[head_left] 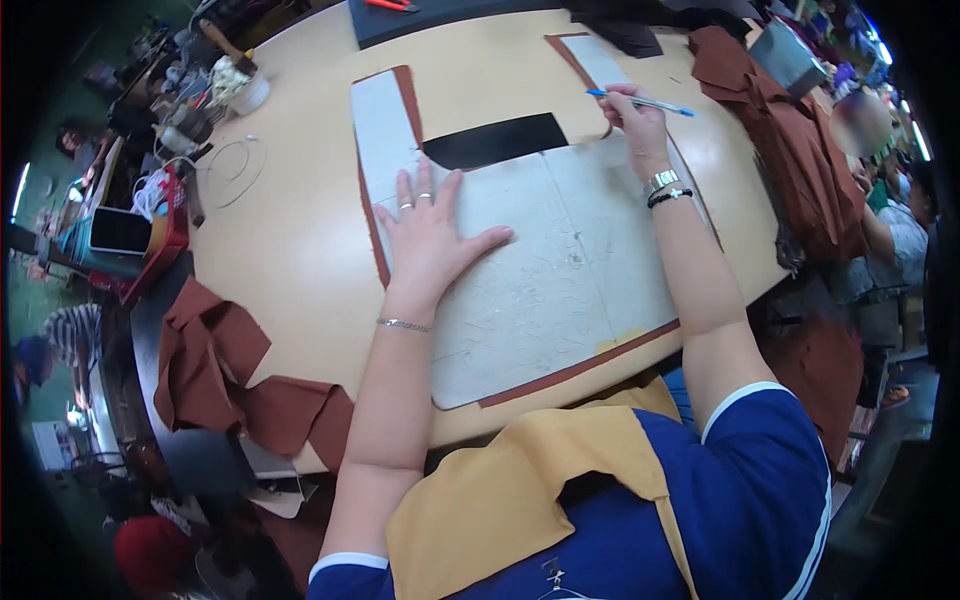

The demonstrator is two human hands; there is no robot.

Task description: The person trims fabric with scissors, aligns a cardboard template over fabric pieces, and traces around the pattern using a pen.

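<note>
A large grey-white pattern template [530,290] with two long arms lies on brown fabric [590,362], whose edges show around it. My left hand [430,225] is spread flat on the template's left side, fingers apart. My right hand [638,120] pinches a blue-tipped pen [655,103] above the template's upper right part, near its right arm. The pen lies nearly level, with one blue end pointing left and the other right. Between the template's two arms sits a black piece [500,142].
Crumpled brown fabric [235,375] hangs over the table's left front edge; more brown cloth [790,150] is heaped at the right. A white tub [245,92] and a thin cable [235,170] are at the left. Red-handled pliers [392,5] lie at the back. Another person [900,230] is at the right.
</note>
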